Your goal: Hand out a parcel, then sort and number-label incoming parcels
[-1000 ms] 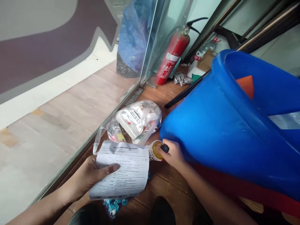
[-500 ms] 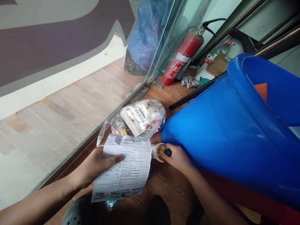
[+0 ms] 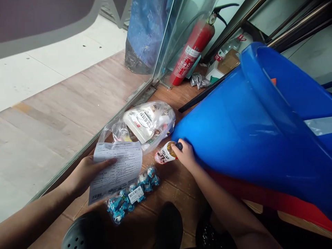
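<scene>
A printed paper sheet (image 3: 118, 169) is pinched in my left hand (image 3: 89, 171), thumb across its face. My right hand (image 3: 185, 154) grips a bottle (image 3: 166, 153) by its dark-capped neck; amber liquid and a white label with dark characters show, and the bottle is tilted. Just beyond the sheet, a clear plastic bag (image 3: 168, 107) lies on the floor with a white printed pouch (image 3: 141, 124) and other packages inside. Partly under the sheet's lower edge is a clear pack of blue-wrapped sweets (image 3: 132, 193) with a barcode label.
A large blue barrel (image 3: 220, 128) leans in from the right, close to my right hand. Behind stands a red fire extinguisher (image 3: 190, 52) beside the glass panel (image 3: 166, 41). A cardboard box (image 3: 229, 62) sits farther back. My shoes (image 3: 83, 231) are at the bottom.
The paper has moved left and tilted, uncovering the pack of blue sweets. My right hand still holds the bottle, whose label now shows more fully. The view has shifted slightly.
</scene>
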Action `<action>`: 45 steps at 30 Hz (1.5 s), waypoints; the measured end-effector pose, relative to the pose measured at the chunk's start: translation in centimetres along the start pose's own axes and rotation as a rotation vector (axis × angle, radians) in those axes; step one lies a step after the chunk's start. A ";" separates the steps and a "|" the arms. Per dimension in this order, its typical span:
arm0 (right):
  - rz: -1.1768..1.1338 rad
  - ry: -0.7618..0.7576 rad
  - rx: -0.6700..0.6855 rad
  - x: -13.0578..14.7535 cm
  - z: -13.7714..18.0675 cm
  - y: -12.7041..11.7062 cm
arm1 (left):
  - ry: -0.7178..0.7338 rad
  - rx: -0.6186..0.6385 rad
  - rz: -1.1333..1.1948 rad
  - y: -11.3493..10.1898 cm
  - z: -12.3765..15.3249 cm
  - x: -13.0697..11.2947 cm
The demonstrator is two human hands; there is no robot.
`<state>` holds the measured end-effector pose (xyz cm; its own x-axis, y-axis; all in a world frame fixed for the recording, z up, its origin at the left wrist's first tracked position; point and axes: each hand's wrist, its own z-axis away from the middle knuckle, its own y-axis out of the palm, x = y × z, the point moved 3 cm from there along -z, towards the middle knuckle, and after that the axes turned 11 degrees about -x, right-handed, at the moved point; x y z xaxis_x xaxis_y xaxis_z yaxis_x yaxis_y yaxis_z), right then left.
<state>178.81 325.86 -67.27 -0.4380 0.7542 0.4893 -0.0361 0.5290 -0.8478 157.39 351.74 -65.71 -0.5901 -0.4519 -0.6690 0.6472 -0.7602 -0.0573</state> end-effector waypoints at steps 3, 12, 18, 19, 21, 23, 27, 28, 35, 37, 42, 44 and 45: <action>0.079 0.000 -0.055 0.4 -0.7 0.1 | 0.014 0.014 -0.008 0.2 0.4 -0.1; 0.305 -0.075 0.013 0.6 -1.8 0.5 | -0.049 0.027 -0.001 0.5 0.6 -0.1; 0.492 -0.089 0.071 1.9 -2.8 0.4 | -0.102 0.036 0.039 0.5 -0.2 0.9; 0.521 -0.078 0.090 2.2 -3.0 0.3 | -0.107 0.027 0.043 0.4 -0.4 1.1; 0.586 -0.055 0.130 2.7 -3.4 0.3 | -0.082 0.000 0.041 0.2 -0.8 1.3; 0.644 -0.035 0.171 3.3 -3.8 0.4 | -0.051 -0.021 0.031 0.1 -1.1 1.4; 0.696 -0.011 0.218 4.2 -4.3 0.7 | -0.084 -0.024 0.024 0.2 -1.0 1.4; 0.700 -0.011 0.223 4.4 -4.4 0.7 | -0.089 -0.019 0.029 0.2 -1.0 1.4; 0.717 -0.012 0.228 4.5 -5.0 1.0 | -0.079 -0.025 0.048 0.4 -0.5 0.9; 0.720 -0.004 0.232 4.5 -5.1 1.1 | -0.075 -0.027 0.028 0.4 -0.4 0.9; 0.736 0.015 0.247 4.8 -5.4 1.2 | -0.104 -0.023 -0.005 0.4 -0.5 1.2; 0.737 0.003 0.265 5.2 -5.1 0.9 | -0.119 -0.011 0.007 0.5 -0.5 1.3; 0.737 -0.005 0.283 5.6 -4.8 0.7 | -0.114 -0.007 0.007 0.5 -0.5 1.3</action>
<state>180.66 332.32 -64.14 -0.4424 0.8695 -0.2199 0.0381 -0.2267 -0.9732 157.16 351.05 -66.94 -0.6365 -0.5071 -0.5812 0.6544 -0.7539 -0.0588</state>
